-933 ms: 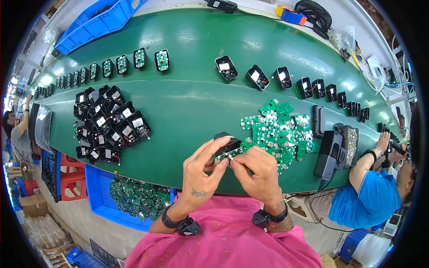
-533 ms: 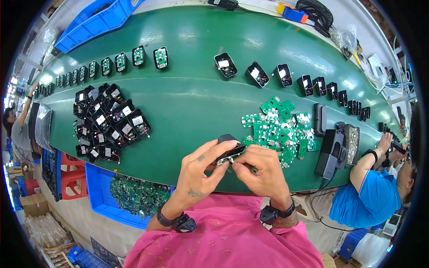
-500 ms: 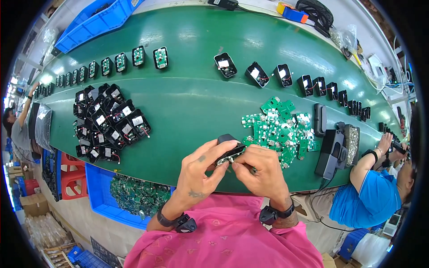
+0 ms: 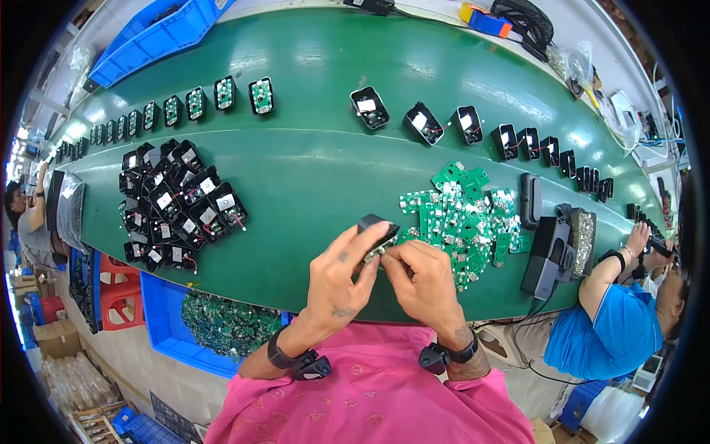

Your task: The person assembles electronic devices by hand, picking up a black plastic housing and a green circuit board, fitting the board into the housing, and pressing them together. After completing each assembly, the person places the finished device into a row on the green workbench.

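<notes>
Over the front of the table, my left hand (image 4: 334, 277) grips a small black plastic housing (image 4: 372, 223), tilted, with its open side toward my right hand. A pale edge of a circuit board seems to show at that opening. My right hand (image 4: 425, 285) is closed in a pinch right at this edge; whatever lies between its fingertips is too small and covered to make out. Just beyond the right hand spreads a heap of green circuit boards (image 4: 466, 222). To the left lies a pile of black housings (image 4: 181, 203) with white-labelled parts and thin wires inside.
Housings with green boards (image 4: 261, 96) line the back left; open housings (image 4: 370, 109) line the back right. Right of the boards stand a black-grey device (image 4: 543, 255) and a co-worker in blue (image 4: 610, 325). A blue bin of boards (image 4: 159, 318) sits below the table's left front edge.
My left hand has turned the housing more upright. My right hand has shifted slightly left, still pinching at its edge. At the far left, another person's arm has moved.
</notes>
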Demonstrator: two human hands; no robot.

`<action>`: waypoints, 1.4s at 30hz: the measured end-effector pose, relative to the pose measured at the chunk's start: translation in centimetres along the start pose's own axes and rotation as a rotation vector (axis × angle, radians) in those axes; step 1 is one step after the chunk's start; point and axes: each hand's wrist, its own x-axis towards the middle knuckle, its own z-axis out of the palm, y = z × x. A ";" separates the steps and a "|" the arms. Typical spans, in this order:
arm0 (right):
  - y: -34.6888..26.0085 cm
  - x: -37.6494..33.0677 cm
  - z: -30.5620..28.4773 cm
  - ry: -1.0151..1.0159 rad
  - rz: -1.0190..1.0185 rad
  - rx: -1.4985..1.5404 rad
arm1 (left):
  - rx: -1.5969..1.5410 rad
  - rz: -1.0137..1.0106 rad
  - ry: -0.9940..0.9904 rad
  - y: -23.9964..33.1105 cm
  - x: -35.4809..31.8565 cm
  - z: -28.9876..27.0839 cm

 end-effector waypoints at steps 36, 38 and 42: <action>0.1 0.2 -0.1 0.139 0.132 0.305 | -0.168 0.030 0.190 -1.5 0.2 1.2; -0.6 -0.5 -0.1 0.119 0.277 0.335 | -0.205 0.040 0.210 -1.3 0.3 1.3; -1.7 0.8 -0.6 -0.056 0.170 0.194 | -0.078 0.125 0.235 -1.8 0.2 0.7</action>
